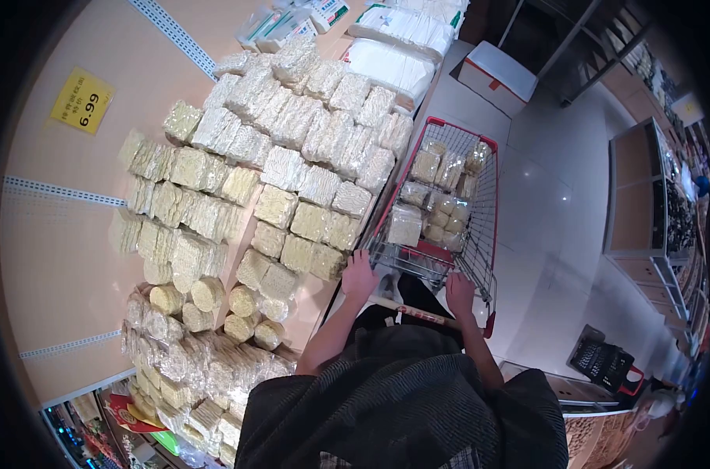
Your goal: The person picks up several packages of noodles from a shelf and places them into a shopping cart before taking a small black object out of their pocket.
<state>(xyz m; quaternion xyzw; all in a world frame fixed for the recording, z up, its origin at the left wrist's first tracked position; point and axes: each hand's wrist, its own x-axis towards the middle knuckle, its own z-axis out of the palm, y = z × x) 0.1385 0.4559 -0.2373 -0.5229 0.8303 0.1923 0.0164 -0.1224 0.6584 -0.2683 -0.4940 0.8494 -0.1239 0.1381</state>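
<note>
A wire shopping cart [492, 203] with red trim stands in front of me, holding several clear packs of dried noodle cakes [404, 225]. My left hand [360, 277] is closed at the cart's rear left corner, near the shelf edge. At the rear right of the basket, my right hand [459, 292] is closed over the cart's frame. The cart's handle bar [414, 313] crosses between my forearms, close to my body. To the left, stacked noodle packs [316, 134] cover a shelf, none of them touched by my hands.
A yellow price tag [84, 102] reading 6.99 hangs on the shelf back panel. White packages [390, 66] lie at the shelf's far end, near a white box [497, 78] on the floor. A dark basket [601, 356] sits at lower right, below a wooden display stand [636, 195].
</note>
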